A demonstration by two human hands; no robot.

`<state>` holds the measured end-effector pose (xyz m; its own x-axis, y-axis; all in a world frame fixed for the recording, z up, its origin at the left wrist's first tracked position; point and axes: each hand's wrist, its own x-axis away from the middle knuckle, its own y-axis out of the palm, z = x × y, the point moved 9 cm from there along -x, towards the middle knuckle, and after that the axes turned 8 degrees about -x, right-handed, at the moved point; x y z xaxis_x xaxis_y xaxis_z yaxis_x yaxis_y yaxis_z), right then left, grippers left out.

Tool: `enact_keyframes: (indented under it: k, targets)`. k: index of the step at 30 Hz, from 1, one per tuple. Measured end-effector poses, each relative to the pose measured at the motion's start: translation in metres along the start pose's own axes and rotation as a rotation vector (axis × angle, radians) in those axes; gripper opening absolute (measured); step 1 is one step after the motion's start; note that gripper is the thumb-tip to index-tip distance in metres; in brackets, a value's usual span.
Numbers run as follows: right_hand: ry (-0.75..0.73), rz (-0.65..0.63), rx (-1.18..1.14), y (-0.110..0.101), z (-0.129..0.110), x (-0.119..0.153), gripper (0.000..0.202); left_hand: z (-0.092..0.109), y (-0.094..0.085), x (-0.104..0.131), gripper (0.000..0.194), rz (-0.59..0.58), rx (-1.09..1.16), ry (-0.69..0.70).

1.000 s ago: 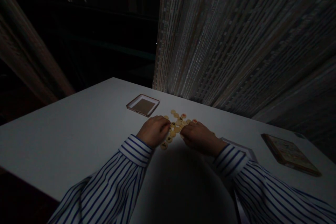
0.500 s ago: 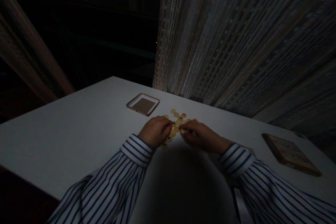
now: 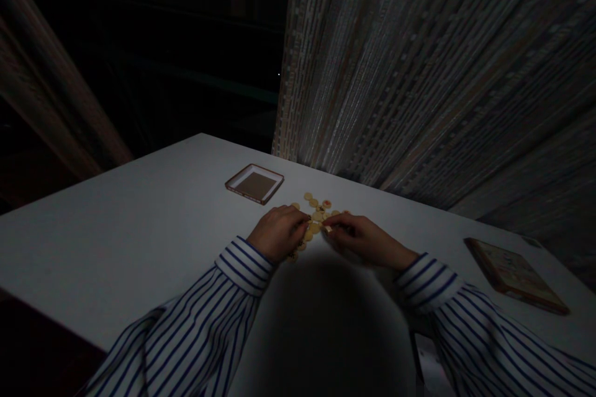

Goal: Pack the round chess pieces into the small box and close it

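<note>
Round, pale yellow xiangqi pieces (image 3: 317, 216) lie in a loose heap on the white table, several with red or black characters. My left hand (image 3: 278, 232) is at the heap's left side, fingers curled and closed at a xiangqi piece that they mostly cover. On the right side, my right hand (image 3: 365, 239) pinches another xiangqi piece (image 3: 328, 229) between thumb and fingers, tilted so that its pale edge shows. My hands partly hide the nearer pieces.
A shallow open box lid (image 3: 254, 184) lies beyond my left hand. To the right is a flat box (image 3: 516, 276) with a printed top. A phone-like device (image 3: 431, 360) is below my right forearm. A curtain (image 3: 363, 74) hangs behind the white table (image 3: 139, 217).
My right hand has shifted slightly to the right, and the piece in it has turned more into view. My left hand stays almost in place, its fingertips covering more of its piece.
</note>
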<state>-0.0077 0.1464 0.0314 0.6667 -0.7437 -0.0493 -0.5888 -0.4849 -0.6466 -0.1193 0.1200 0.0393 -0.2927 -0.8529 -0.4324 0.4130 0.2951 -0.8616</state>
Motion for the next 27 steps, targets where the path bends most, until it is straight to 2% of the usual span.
enact_keyframes:
  k: [6, 11, 18, 27]
  targets:
    - [0.031, 0.021, -0.067, -0.001, 0.004, 0.000, 0.026, 0.005, 0.000, 0.002, 0.019, -0.003, 0.002, 0.039]
    - [0.084, 0.009, -0.242, 0.004, 0.013, 0.000, 0.024, 0.010, 0.000, 0.002, 0.017, 0.004, 0.021, 0.051]
    - [0.169, 0.004, -0.483, 0.007, 0.017, 0.000, 0.026, 0.015, 0.001, 0.002, 0.024, 0.005, 0.048, 0.053]
    - [0.181, 0.026, -0.556, 0.007, 0.016, 0.001, 0.026, 0.020, -0.004, 0.002, 0.021, 0.064, 0.066, 0.082]
